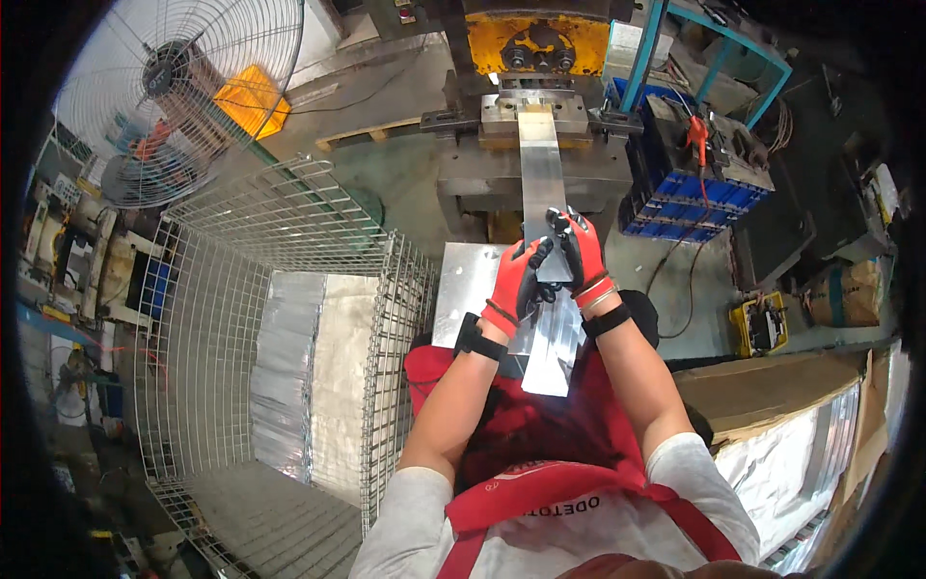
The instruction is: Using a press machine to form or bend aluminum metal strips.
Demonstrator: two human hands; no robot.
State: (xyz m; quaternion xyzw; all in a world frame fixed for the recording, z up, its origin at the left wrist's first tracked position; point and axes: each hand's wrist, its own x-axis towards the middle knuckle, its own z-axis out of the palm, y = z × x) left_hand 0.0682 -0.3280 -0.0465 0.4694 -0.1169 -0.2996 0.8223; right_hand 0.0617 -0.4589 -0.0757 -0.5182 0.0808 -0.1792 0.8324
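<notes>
A long, flat, shiny metal strip (pixel 543 183) runs from the die of a press (pixel 536 114) toward my lap. My left hand (pixel 518 280), in a red and black glove, is closed at the strip's left edge. On the right edge, slightly farther forward, my right hand (pixel 581 253) grips it in a matching glove, fingertips curled over the top. Below my hands a bright metal length (pixel 552 352) reaches over my red apron; whether it is the same strip, I cannot tell. A flat metal sheet (pixel 470 280) lies beside my left hand.
A wire mesh cage (pixel 391 318) with stacked metal strips (pixel 286 376) stands at left, near a large fan (pixel 169 72) and a yellow bin (pixel 253 101). Blue crates (pixel 690 203) sit right of the press. At lower right is an open cardboard box (pixel 786 391) holding metal pieces.
</notes>
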